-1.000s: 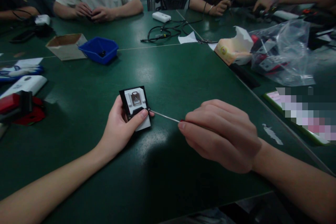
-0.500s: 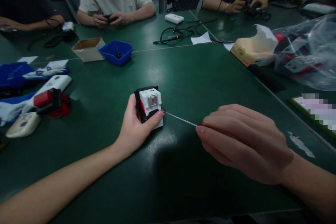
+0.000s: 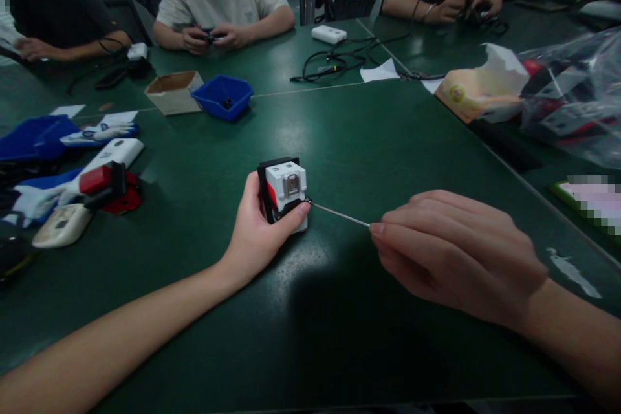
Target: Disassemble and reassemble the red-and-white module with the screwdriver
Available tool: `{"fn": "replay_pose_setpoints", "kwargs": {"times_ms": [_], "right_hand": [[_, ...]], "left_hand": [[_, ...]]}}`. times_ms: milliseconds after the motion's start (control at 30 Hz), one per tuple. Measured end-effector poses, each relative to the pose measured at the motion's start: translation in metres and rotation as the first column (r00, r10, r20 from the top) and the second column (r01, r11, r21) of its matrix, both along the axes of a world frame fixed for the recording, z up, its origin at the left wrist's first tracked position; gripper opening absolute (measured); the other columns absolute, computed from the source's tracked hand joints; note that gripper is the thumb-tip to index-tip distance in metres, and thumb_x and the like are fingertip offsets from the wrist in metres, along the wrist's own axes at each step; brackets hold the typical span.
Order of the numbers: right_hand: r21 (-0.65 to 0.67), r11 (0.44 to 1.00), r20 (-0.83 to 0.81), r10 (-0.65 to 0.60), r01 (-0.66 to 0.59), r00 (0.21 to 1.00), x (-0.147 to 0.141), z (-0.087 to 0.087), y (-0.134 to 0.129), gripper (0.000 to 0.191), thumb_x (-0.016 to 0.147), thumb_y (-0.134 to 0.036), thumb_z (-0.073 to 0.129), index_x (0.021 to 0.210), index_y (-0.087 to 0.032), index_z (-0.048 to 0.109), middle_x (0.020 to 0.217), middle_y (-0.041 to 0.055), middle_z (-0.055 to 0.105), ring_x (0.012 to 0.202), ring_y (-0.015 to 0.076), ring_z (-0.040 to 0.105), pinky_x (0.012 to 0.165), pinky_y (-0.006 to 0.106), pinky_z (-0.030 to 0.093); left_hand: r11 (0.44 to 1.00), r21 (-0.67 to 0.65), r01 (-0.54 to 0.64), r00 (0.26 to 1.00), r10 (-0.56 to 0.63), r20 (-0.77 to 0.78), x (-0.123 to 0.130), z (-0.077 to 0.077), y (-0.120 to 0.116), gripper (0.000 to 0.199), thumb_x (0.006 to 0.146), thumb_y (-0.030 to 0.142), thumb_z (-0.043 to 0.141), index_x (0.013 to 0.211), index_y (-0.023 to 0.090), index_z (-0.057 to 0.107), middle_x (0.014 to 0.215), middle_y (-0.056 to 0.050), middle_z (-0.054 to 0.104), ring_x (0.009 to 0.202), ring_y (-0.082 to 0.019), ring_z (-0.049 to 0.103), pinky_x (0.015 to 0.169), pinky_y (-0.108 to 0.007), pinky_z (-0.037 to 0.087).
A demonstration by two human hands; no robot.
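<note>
My left hand [image 3: 262, 226] is closed around a white and black device housing [image 3: 287, 182] with a red strip on its side, keeping it on the green table [image 3: 334, 149]. The thumb presses along its lower front edge. My right hand [image 3: 456, 252] is closed on a screwdriver, whose handle is hidden inside the fingers. The thin metal screwdriver shaft [image 3: 342, 215] runs left from the fingertips, and its tip meets the housing's lower right corner beside my left thumb.
A cardboard box [image 3: 177, 96] and a blue bin [image 3: 224, 98] stand ahead. Gloves [image 3: 99, 132], a red and black part [image 3: 109, 184] and a white device [image 3: 63, 225] lie left. At right are a tissue pack [image 3: 478, 87] and a plastic bag [image 3: 577, 97]. Several people sit opposite.
The whole view has shifted slightly, so things appear a little further right. Both hands keep their hold, and the screwdriver tip stays at the housing's corner.
</note>
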State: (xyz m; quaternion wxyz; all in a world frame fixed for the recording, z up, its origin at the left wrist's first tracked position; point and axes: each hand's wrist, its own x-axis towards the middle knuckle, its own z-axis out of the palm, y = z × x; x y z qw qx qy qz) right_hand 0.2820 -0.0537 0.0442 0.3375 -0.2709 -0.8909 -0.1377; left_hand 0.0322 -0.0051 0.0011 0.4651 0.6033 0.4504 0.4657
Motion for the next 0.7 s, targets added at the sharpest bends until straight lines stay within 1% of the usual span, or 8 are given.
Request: {"fn": "replay_pose_setpoints", "kwargs": {"times_ms": [200, 233, 267, 300, 333, 500, 633, 700], "right_hand": [[0.002, 0.999, -0.037, 0.044, -0.044, 0.998, -0.004, 0.000, -0.010, 0.008, 0.098, -0.012, 0.064, 0.100, -0.018, 0.069, 0.082, 0.0045, 0.075, 0.073, 0.0167, 0.070, 0.070, 0.034, 0.061], [-0.006, 0.999, -0.038, 0.048, -0.048, 0.998, -0.007, -0.002, -0.013, 0.010, 0.099, -0.012, 0.062, 0.099, -0.018, 0.070, 0.085, 0.0054, 0.076, 0.076, 0.0175, 0.070, 0.071, 0.035, 0.062], [0.059, 0.995, -0.113, 0.085, -0.079, 0.990, -0.010, -0.004, -0.016, 0.015, 0.101, -0.013, 0.057, 0.097, -0.019, 0.070, 0.083, 0.0048, 0.075, 0.074, 0.0176, 0.069, 0.070, 0.036, 0.062], [0.051, 0.997, -0.164, 0.073, -0.066, 0.984, -0.014, -0.007, -0.019, 0.021, 0.104, -0.014, 0.052, 0.096, -0.019, 0.071, 0.084, 0.0059, 0.075, 0.076, 0.0191, 0.070, 0.072, 0.039, 0.062], [0.081, 0.990, -0.159, 0.129, -0.117, 0.979, -0.018, -0.009, -0.021, 0.025, 0.105, -0.015, 0.049, 0.097, -0.017, 0.072, 0.084, 0.0071, 0.075, 0.076, 0.0203, 0.070, 0.071, 0.040, 0.062], [-0.071, 0.992, -0.111, 0.091, -0.099, 0.990, -0.025, -0.018, -0.019, 0.019, 0.101, -0.009, 0.055, 0.113, -0.012, 0.068, 0.103, 0.0095, 0.078, 0.094, 0.0201, 0.073, 0.081, 0.035, 0.061], [-0.193, 0.975, -0.094, 0.090, -0.107, 0.991, -0.026, -0.025, -0.003, 0.012, 0.101, -0.007, 0.053, 0.106, -0.015, 0.059, 0.093, 0.0069, 0.075, 0.078, 0.0174, 0.068, 0.067, 0.030, 0.056], [-0.222, 0.970, -0.087, 0.080, -0.097, 0.993, -0.029, -0.028, 0.004, 0.015, 0.102, -0.008, 0.048, 0.112, -0.015, 0.057, 0.091, 0.0071, 0.073, 0.075, 0.0177, 0.065, 0.065, 0.030, 0.054]], "left_hand": [[1.000, 0.009, -0.006, 1.000, 0.006, -0.022, 0.001, -0.001, 0.001, 0.053, 0.079, 0.038, 0.085, 0.119, 0.021, 0.054, 0.111, -0.006, 0.069, 0.105, -0.026, 0.071, 0.100, -0.046, 0.058], [1.000, 0.019, -0.005, 1.000, 0.005, -0.027, 0.002, -0.002, 0.001, 0.053, 0.079, 0.038, 0.085, 0.118, 0.021, 0.054, 0.110, -0.006, 0.069, 0.104, -0.025, 0.071, 0.099, -0.044, 0.058], [1.000, 0.031, -0.005, 0.999, 0.006, -0.034, 0.002, -0.002, 0.001, 0.053, 0.079, 0.037, 0.085, 0.118, 0.021, 0.054, 0.110, -0.006, 0.069, 0.103, -0.025, 0.071, 0.098, -0.043, 0.059], [0.999, 0.046, -0.005, 0.999, 0.007, -0.044, 0.002, -0.003, 0.001, 0.052, 0.078, 0.036, 0.086, 0.117, 0.021, 0.054, 0.110, -0.006, 0.069, 0.102, -0.024, 0.071, 0.097, -0.041, 0.059], [0.998, 0.063, -0.008, 0.999, 0.012, -0.053, 0.003, -0.003, 0.000, 0.052, 0.078, 0.034, 0.086, 0.117, 0.021, 0.054, 0.110, -0.005, 0.070, 0.102, -0.023, 0.071, 0.096, -0.039, 0.059], [0.994, 0.107, 0.010, 0.997, -0.002, -0.074, 0.005, -0.004, -0.004, 0.056, 0.077, 0.031, 0.086, 0.121, 0.021, 0.052, 0.111, -0.005, 0.072, 0.098, -0.021, 0.072, 0.090, -0.035, 0.060], [0.985, 0.170, 0.035, 0.991, -0.012, -0.132, 0.004, -0.006, -0.006, 0.062, 0.075, 0.035, 0.089, 0.125, 0.023, 0.053, 0.114, -0.006, 0.071, 0.102, -0.024, 0.072, 0.091, -0.036, 0.060], [0.981, 0.187, 0.055, 0.989, -0.027, -0.149, 0.002, -0.008, -0.007, 0.065, 0.075, 0.036, 0.089, 0.127, 0.023, 0.053, 0.115, -0.007, 0.072, 0.103, -0.025, 0.071, 0.091, -0.037, 0.060]]}}
